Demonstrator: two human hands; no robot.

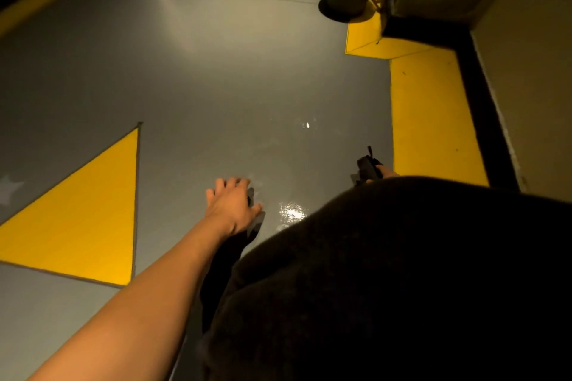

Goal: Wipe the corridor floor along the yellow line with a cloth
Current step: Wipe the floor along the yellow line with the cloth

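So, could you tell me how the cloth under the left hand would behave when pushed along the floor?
The cloth is probably floppy: its edge lies flat under the left hand. It should slide easily, since the floor looks glossy and wet.

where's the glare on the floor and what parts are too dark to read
Head view: bright glare patch on the grey floor beside the left hand, a smaller glint further ahead; the dark clothing at lower right is nearly black; the right hand is mostly hidden.

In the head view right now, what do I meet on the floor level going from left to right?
Yellow triangle → left hand → bright wet glare on the floor → dark object in the right hand → yellow line → black edge strip.
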